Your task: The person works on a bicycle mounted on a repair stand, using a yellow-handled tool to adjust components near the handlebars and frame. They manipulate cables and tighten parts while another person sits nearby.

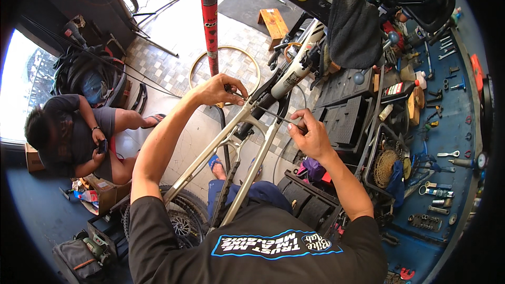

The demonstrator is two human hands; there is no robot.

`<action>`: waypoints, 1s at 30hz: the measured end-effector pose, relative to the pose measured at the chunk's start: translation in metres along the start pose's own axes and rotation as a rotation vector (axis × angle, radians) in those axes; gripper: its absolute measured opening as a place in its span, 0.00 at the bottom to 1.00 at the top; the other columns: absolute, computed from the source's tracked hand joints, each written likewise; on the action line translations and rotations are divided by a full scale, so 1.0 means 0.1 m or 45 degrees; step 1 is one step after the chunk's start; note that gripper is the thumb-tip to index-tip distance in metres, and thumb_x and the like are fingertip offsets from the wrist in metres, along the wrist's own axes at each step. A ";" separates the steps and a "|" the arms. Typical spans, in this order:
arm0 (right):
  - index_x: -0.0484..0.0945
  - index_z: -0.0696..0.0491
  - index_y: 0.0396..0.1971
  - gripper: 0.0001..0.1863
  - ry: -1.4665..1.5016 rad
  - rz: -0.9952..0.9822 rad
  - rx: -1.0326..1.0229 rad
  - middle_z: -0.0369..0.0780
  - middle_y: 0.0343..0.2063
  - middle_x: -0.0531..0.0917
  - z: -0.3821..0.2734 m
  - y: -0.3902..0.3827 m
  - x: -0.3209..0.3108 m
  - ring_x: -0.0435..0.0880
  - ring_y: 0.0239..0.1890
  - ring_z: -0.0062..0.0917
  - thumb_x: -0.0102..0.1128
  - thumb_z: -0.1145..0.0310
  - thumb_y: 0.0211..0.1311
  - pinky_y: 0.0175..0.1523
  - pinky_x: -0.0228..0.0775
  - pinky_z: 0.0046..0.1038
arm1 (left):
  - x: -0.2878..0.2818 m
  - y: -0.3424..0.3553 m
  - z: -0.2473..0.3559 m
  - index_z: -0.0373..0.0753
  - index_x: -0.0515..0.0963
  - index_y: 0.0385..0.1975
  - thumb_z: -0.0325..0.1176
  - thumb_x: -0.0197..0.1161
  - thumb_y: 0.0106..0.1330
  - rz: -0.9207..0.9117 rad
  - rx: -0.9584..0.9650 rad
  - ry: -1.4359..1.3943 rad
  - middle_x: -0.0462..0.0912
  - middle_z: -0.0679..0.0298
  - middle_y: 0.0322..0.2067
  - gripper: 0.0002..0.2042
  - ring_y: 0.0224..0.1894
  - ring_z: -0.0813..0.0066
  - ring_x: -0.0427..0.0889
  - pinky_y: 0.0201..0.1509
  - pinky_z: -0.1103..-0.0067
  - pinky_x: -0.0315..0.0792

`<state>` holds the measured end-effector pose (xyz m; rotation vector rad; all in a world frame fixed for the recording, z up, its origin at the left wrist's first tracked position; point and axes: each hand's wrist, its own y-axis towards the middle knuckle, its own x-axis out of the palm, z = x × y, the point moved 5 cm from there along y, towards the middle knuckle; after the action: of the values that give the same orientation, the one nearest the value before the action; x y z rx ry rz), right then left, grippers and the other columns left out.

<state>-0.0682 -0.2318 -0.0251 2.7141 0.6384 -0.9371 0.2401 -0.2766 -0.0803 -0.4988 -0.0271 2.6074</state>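
Observation:
A bicycle frame [197, 169], pale champagne in colour, stretches in front of me with its rear wheel [181, 222] at the lower left. Its light-coloured rear shock [288, 81] sits farther up. My left hand [221, 90] is at the frame's linkage, fingers curled and pinching a small dark piece I cannot make out. My right hand [311, 134] is on the other side of the frame. Between its thumb and fingers is a thin dark rod [274, 115], whose far end reaches the linkage near my left fingertips.
A red stand post [208, 21] rises beyond the frame. To the left, a seated person [79, 137] holds a phone. On the right are black tool cases [344, 121], a cassette [386, 167] and a blue tool board [421, 242]. A dark cloth [353, 31] hangs at the upper right.

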 end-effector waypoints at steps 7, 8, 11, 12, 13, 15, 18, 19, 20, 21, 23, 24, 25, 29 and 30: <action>0.81 0.55 0.35 0.11 0.515 0.169 -0.228 0.38 0.36 0.82 0.29 -0.07 0.00 0.78 0.30 0.15 0.66 0.63 0.73 0.32 0.67 0.20 | 0.02 0.09 -0.04 0.43 0.91 0.41 0.40 0.82 0.59 -0.027 0.099 0.065 0.83 0.74 0.28 0.13 0.31 0.82 0.73 0.36 0.77 0.68; 0.81 0.55 0.35 0.11 0.582 0.196 -0.229 0.39 0.38 0.81 0.32 -0.10 0.01 0.77 0.31 0.15 0.66 0.63 0.73 0.32 0.68 0.20 | 0.02 0.08 -0.04 0.43 0.92 0.40 0.40 0.82 0.59 -0.015 0.107 0.049 0.83 0.74 0.27 0.13 0.31 0.83 0.72 0.35 0.77 0.67; 0.82 0.54 0.36 0.10 0.516 0.277 -0.375 0.41 0.43 0.80 0.33 -0.18 -0.01 0.76 0.31 0.15 0.68 0.63 0.72 0.33 0.69 0.20 | 0.02 0.09 -0.07 0.43 0.92 0.39 0.38 0.82 0.60 -0.022 0.064 0.027 0.80 0.76 0.26 0.11 0.29 0.84 0.70 0.34 0.79 0.65; 0.83 0.54 0.36 0.10 0.313 0.302 -0.515 0.41 0.43 0.80 0.25 -0.21 -0.04 0.76 0.30 0.16 0.68 0.63 0.72 0.33 0.69 0.20 | 0.02 0.08 -0.08 0.43 0.91 0.39 0.38 0.82 0.60 -0.022 0.057 0.023 0.80 0.76 0.26 0.10 0.29 0.85 0.70 0.33 0.79 0.64; 0.83 0.54 0.37 0.10 0.108 0.326 -0.652 0.41 0.43 0.80 0.19 -0.25 -0.03 0.75 0.29 0.16 0.68 0.63 0.72 0.32 0.69 0.19 | 0.00 0.06 -0.09 0.43 0.91 0.38 0.37 0.81 0.61 -0.021 0.050 0.019 0.79 0.76 0.25 0.10 0.29 0.85 0.69 0.33 0.80 0.63; 0.84 0.54 0.42 0.08 0.165 0.315 -0.393 0.41 0.38 0.82 0.26 -0.32 0.08 0.76 0.25 0.16 0.67 0.65 0.73 0.30 0.69 0.20 | 0.02 0.09 -0.07 0.42 0.91 0.38 0.36 0.81 0.61 -0.026 0.056 0.005 0.79 0.77 0.25 0.09 0.29 0.86 0.68 0.33 0.80 0.63; 0.79 0.58 0.51 0.12 0.187 0.264 -0.135 0.37 0.26 0.81 0.32 -0.32 0.06 0.77 0.23 0.14 0.62 0.67 0.76 0.28 0.70 0.22 | 0.02 0.11 -0.03 0.42 0.91 0.38 0.35 0.81 0.61 -0.025 0.052 0.004 0.79 0.78 0.25 0.09 0.29 0.87 0.68 0.32 0.81 0.62; 0.79 0.58 0.52 0.12 0.289 0.175 -0.042 0.37 0.25 0.81 0.39 -0.32 0.06 0.77 0.23 0.14 0.62 0.66 0.77 0.28 0.70 0.23 | 0.02 0.11 -0.02 0.42 0.91 0.38 0.35 0.81 0.61 -0.027 0.043 0.009 0.79 0.78 0.24 0.09 0.28 0.87 0.68 0.32 0.81 0.62; 0.78 0.58 0.53 0.13 0.389 0.081 0.050 0.36 0.23 0.80 0.45 -0.32 0.07 0.77 0.23 0.15 0.61 0.66 0.77 0.28 0.70 0.24 | 0.02 0.11 -0.03 0.42 0.91 0.38 0.35 0.81 0.61 -0.025 0.033 0.012 0.79 0.78 0.24 0.09 0.28 0.87 0.68 0.32 0.81 0.62; 0.78 0.58 0.53 0.13 0.488 -0.014 0.143 0.36 0.22 0.79 0.49 -0.33 0.09 0.76 0.23 0.15 0.60 0.66 0.78 0.28 0.70 0.24 | 0.02 0.11 -0.03 0.42 0.91 0.38 0.35 0.81 0.61 -0.022 0.033 0.007 0.79 0.78 0.24 0.09 0.28 0.87 0.68 0.32 0.81 0.62; 0.78 0.58 0.52 0.12 0.729 -0.136 0.266 0.35 0.22 0.79 0.51 -0.31 0.10 0.76 0.23 0.15 0.59 0.66 0.79 0.28 0.71 0.25 | 0.02 0.10 -0.04 0.42 0.91 0.38 0.35 0.81 0.61 -0.016 0.033 -0.004 0.78 0.78 0.24 0.08 0.28 0.87 0.68 0.31 0.81 0.62; 0.78 0.58 0.52 0.12 0.848 -0.198 0.327 0.35 0.22 0.78 0.50 -0.31 0.10 0.76 0.23 0.15 0.58 0.66 0.79 0.28 0.71 0.26 | 0.01 0.09 -0.04 0.43 0.92 0.38 0.35 0.81 0.61 -0.017 0.030 0.003 0.78 0.78 0.24 0.09 0.28 0.87 0.68 0.31 0.81 0.62; 0.78 0.58 0.51 0.11 0.639 -0.176 0.238 0.35 0.21 0.79 0.44 -0.28 0.06 0.77 0.22 0.17 0.59 0.66 0.79 0.28 0.71 0.26 | 0.00 0.09 -0.05 0.43 0.92 0.38 0.36 0.81 0.61 -0.017 0.028 0.010 0.78 0.78 0.24 0.09 0.28 0.87 0.68 0.31 0.81 0.62; 0.78 0.57 0.49 0.10 0.070 -0.087 -0.068 0.38 0.22 0.82 0.22 -0.24 0.00 0.84 0.22 0.27 0.62 0.68 0.76 0.28 0.75 0.29 | -0.05 0.07 0.08 0.44 0.92 0.41 0.39 0.82 0.59 -0.014 -0.041 0.038 0.79 0.77 0.25 0.12 0.28 0.85 0.69 0.32 0.80 0.63; 0.78 0.57 0.48 0.09 -0.003 -0.071 -0.138 0.39 0.22 0.83 0.17 -0.22 0.00 0.86 0.22 0.30 0.63 0.68 0.75 0.28 0.76 0.31 | -0.06 0.07 0.04 0.44 0.92 0.41 0.40 0.83 0.59 -0.018 -0.032 0.056 0.78 0.76 0.25 0.13 0.29 0.85 0.69 0.32 0.79 0.63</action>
<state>-0.0878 -0.2174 -0.0397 2.6125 0.7461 -0.8911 0.2402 -0.2848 -0.0756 -0.5624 -0.0488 2.5847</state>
